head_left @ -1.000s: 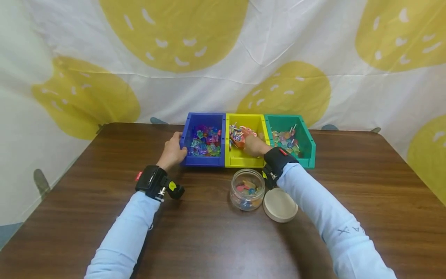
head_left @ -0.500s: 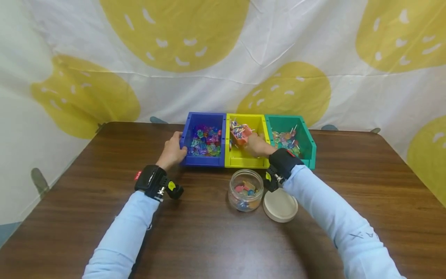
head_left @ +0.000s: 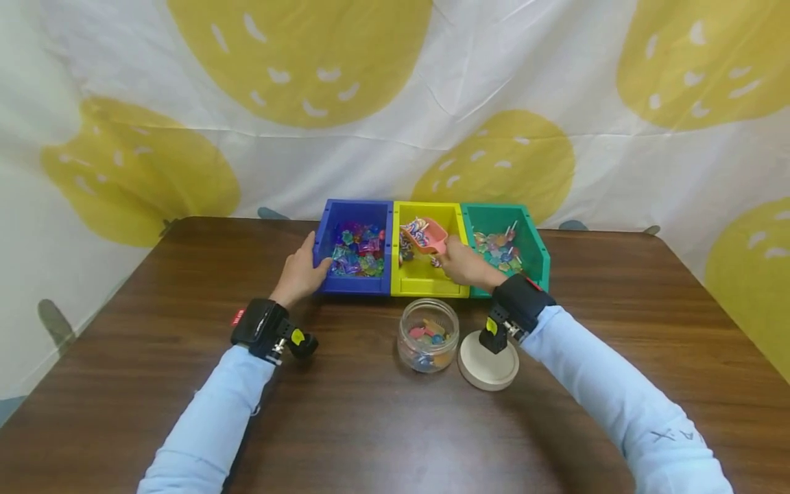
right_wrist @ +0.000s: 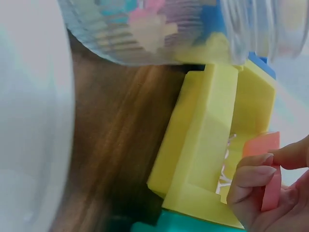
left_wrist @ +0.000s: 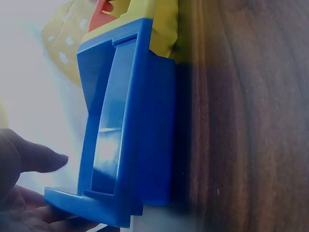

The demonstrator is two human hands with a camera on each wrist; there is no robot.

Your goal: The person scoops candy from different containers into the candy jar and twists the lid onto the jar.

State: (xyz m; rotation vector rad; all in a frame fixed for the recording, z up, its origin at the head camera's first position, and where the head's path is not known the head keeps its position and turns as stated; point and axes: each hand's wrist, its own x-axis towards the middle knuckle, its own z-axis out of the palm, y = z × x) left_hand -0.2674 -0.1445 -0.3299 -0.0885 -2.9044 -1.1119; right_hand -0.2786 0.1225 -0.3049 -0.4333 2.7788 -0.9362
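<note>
My right hand [head_left: 465, 264] grips a small pink scoop [head_left: 435, 237] by its handle, over the front part of the yellow bin [head_left: 426, 287]. Striped lollipops [head_left: 417, 230] fill the scoop's bowl. In the right wrist view, thumb and fingers close round the scoop's handle [right_wrist: 272, 191]. My left hand [head_left: 301, 273] lies at the left side of the blue bin [head_left: 358, 285], its fingers along the outer wall. In the left wrist view the straight thumb [left_wrist: 46, 158] stands apart from that bin's rim. Wrapped candies [head_left: 358, 250] lie inside the blue bin.
A green bin [head_left: 538, 257] with lollipops adjoins the yellow one on the right. In front stand an uncapped clear jar [head_left: 428, 353], partly filled with colourful pieces, and a pale round lid [head_left: 487, 367] flat on the wooden table [head_left: 370, 439]. A patterned cloth [head_left: 345, 165] hangs behind.
The right hand has raised the scoop out of the lollipops and drawn it slightly towards me and to the right, with lollipops in it. The left hand stays at the blue bin.
</note>
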